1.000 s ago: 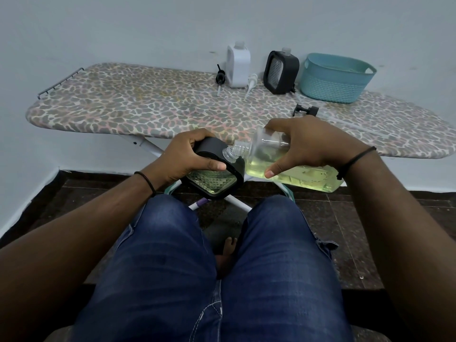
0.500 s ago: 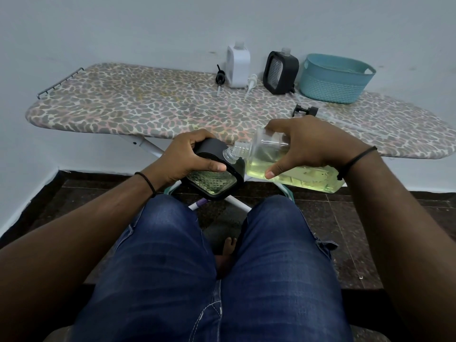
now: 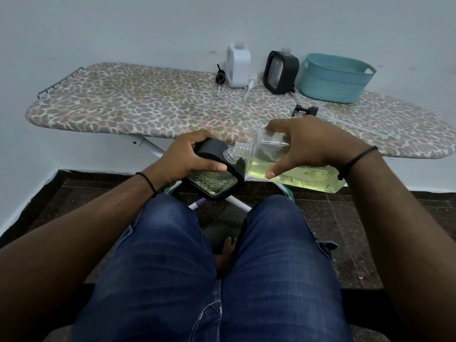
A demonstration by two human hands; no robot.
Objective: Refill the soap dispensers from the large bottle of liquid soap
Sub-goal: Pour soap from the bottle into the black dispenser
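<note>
My left hand grips a black-framed soap dispenser tilted over my knees; greenish soap shows behind its faceted clear front. My right hand holds the large clear bottle of yellow liquid soap almost on its side. The bottle's open threaded neck touches the dispenser's top opening. On the ironing board at the back stand a white dispenser and a second black dispenser, both without pumps.
The leopard-print ironing board spans the view in front of my knees. Loose pump heads lie on it: black, white and black. A teal basket stands at the back right. Dark tiled floor lies below.
</note>
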